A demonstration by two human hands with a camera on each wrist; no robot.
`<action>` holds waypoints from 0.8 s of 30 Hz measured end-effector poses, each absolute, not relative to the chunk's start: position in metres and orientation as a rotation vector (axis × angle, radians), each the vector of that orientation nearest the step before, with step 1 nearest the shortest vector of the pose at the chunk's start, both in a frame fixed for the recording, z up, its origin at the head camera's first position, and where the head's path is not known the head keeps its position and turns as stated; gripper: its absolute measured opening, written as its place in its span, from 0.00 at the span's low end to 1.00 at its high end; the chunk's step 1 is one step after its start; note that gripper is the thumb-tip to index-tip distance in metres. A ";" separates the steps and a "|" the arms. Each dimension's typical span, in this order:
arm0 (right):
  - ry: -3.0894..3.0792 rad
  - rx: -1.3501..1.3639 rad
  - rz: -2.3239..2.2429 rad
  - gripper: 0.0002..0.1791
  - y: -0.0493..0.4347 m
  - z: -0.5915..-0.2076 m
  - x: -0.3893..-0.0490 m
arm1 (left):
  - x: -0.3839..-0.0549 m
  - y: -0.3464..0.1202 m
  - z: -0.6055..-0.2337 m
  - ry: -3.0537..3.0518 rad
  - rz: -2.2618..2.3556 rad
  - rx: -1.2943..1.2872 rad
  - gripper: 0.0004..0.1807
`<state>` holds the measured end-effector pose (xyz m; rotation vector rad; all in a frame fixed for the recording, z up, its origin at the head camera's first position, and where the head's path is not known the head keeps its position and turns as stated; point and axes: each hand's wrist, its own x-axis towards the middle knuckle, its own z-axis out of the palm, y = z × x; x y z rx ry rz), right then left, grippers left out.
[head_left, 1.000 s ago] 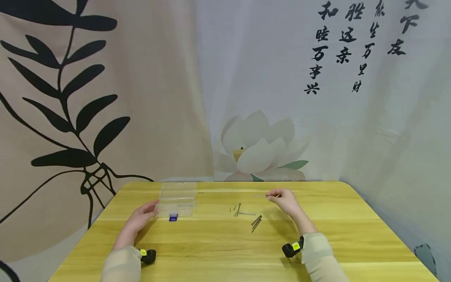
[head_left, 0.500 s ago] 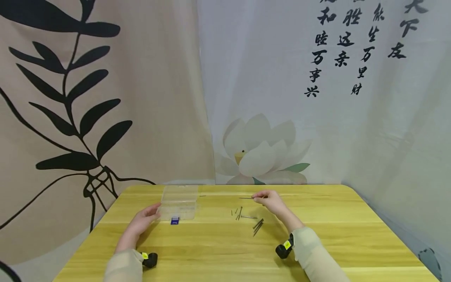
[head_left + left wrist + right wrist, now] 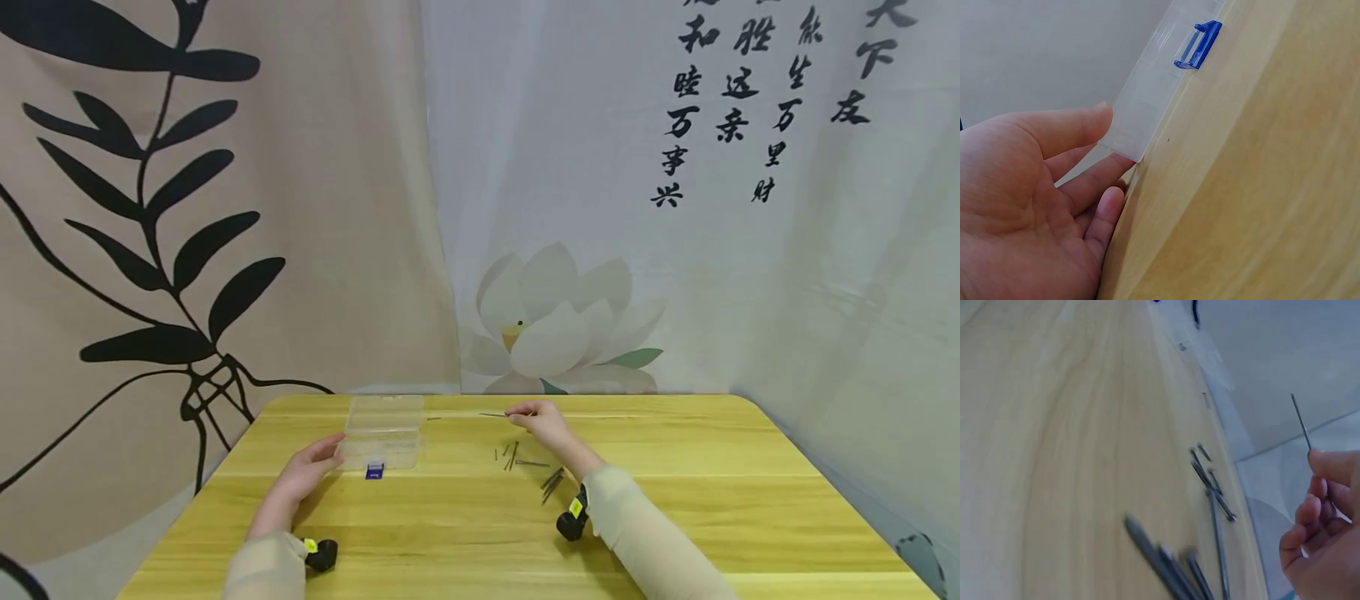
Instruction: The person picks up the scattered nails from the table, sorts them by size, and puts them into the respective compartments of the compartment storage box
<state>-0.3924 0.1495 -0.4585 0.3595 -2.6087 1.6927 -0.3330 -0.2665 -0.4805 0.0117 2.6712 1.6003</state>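
At the table's back left, a clear plastic box (image 3: 378, 454) lies with its lid (image 3: 386, 412) folded back and a blue latch (image 3: 1200, 45) at its front. My left hand (image 3: 303, 471) holds the box by its left end, thumb on the near side and fingers behind the corner in the left wrist view. Between thumb and fingertips, my right hand (image 3: 543, 425) pinches a thin nail (image 3: 1300, 422) above the table, its free end pointing left toward the box. Several nails (image 3: 532, 463) of different sizes lie below and in front of this hand.
Three or so thick nails (image 3: 552, 485) lie bunched nearest the person. One small nail (image 3: 433, 418) rests just right of the box. The wooden table (image 3: 450, 542) ends at the back against a printed curtain (image 3: 360, 208).
My right hand has carried the thin nail leftward across the back of the table, closer to the box. The left hand keeps its place on the box. The head view has tilted slightly.
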 end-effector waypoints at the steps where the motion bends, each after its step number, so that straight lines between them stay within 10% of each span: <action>1: -2.609 0.366 1.693 0.09 0.144 -0.459 -0.394 | -0.333 -0.267 -0.481 2.673 1.603 0.011 0.28; 24: -2.622 0.560 1.495 0.08 0.072 -0.451 -0.417 | -0.331 -0.265 -0.478 2.691 1.608 0.011 0.27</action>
